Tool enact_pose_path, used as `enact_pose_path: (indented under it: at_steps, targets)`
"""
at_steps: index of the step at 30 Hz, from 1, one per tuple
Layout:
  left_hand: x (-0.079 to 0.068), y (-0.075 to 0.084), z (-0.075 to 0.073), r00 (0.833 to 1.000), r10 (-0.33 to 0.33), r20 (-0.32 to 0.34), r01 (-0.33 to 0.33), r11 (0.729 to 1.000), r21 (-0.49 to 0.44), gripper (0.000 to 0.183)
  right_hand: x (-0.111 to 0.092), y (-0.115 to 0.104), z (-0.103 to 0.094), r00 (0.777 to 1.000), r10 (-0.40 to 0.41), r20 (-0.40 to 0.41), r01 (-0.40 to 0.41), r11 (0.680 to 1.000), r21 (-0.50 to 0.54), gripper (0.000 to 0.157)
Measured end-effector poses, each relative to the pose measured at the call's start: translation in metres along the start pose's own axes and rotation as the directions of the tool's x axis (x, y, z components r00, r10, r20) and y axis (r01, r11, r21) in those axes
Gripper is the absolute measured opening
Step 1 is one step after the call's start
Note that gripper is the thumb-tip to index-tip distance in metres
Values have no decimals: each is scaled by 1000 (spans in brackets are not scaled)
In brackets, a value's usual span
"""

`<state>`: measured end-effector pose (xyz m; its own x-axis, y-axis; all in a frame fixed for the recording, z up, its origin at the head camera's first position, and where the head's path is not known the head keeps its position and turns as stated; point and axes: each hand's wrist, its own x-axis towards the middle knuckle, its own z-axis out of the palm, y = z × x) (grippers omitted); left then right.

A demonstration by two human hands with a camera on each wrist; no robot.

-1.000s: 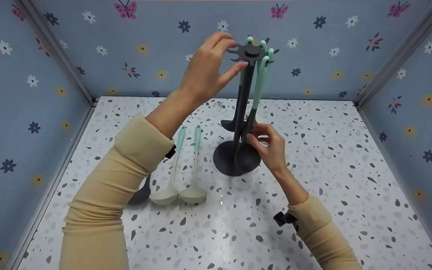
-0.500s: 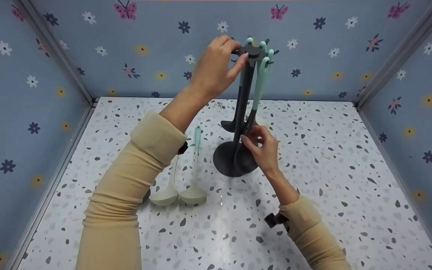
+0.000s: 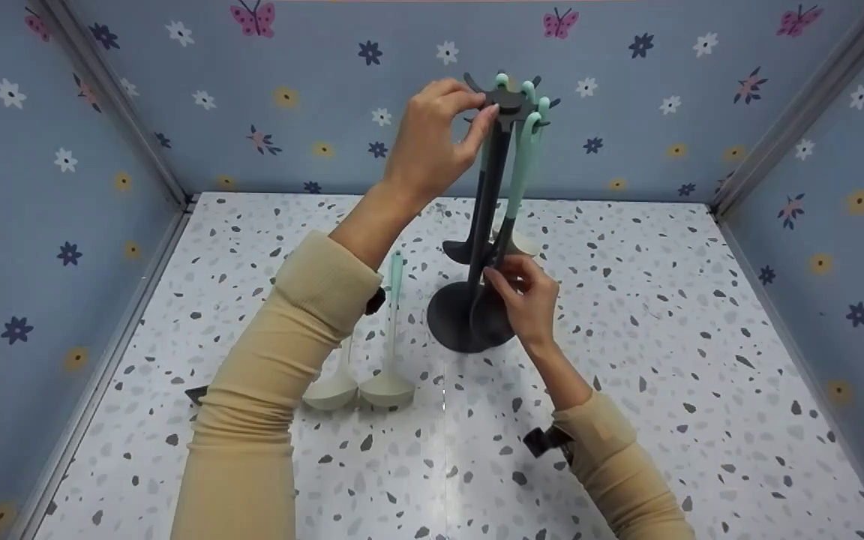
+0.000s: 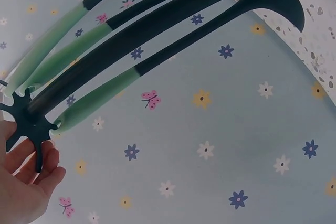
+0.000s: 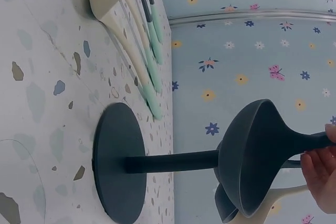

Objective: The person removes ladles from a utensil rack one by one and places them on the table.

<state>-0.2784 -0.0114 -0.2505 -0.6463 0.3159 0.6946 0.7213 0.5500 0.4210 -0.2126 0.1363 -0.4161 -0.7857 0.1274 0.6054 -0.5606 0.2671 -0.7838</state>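
A dark utensil stand (image 3: 486,210) rises from a round base, with a ring of hooks at its top. My left hand (image 3: 432,139) grips that hook top from the left, thumb by the central knob; in the left wrist view its fingers lie around one prong. A dark ladle (image 5: 262,156) with a mint handle hangs from a front-right hook, its bowl over the base. My right hand (image 3: 533,300) pinches its dark shaft just above the bowl. Behind it hang other mint-handled utensils, among them a dark ladle (image 3: 458,250) and a cream-headed one (image 3: 526,243).
Two cream ladles (image 3: 387,388) with mint handles lie side by side on the speckled table (image 3: 664,360), left of the stand. Part of a dark utensil (image 3: 196,394) shows beside the left sleeve, which covers the rest. Patterned walls (image 3: 312,67) enclose the table at back and sides.
My left hand has shifted right, its thumb rising from under the hook ring to the central knob. My right hand has moved slightly left, still pinching the ladle. The stand has stayed in place.
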Motion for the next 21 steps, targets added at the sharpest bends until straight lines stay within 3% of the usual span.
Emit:
enact_pose_path:
  at_steps: [4,21]
  targets:
    - [-1,-1,3,999,1,-40,-3,999,-49,28,-1,2,0,999,-32,-22,32,999,2,11]
    - [-1,-1,5,998,-38,-53,32,993,-109,27,-3,0,-1,988,-127,-91,126,992,-15,10]
